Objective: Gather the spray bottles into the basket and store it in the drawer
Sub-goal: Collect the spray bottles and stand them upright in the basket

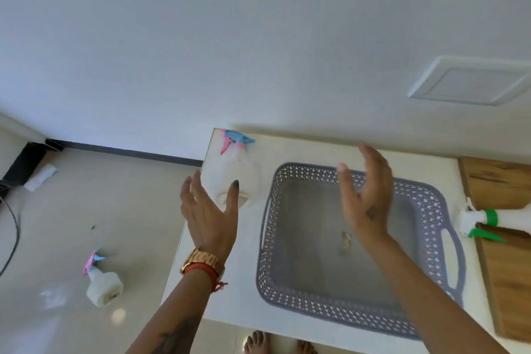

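A grey perforated basket (448, 241) with handles sits on the white tabletop. A white spray bottle with a blue and pink trigger (232, 169) lies at the table's far left corner. My left hand (208, 215) is spread just before its base, fingers apart, thumb tip over the bottle's bottom edge. My right hand (366, 195) hovers open above the basket's far rim, holding nothing. A second white bottle with a pink and blue trigger (102, 286) lies on the floor at left. A white bottle with a green trigger (488, 221) lies at the right edge.
A wooden board (502, 181) covers the table's right side under the green-trigger bottle. A wall stands behind the table with a white panel (471, 80) on it. Black cables (14, 227) and a dark object lie on the floor at far left. Bare feet show below the table's front edge.
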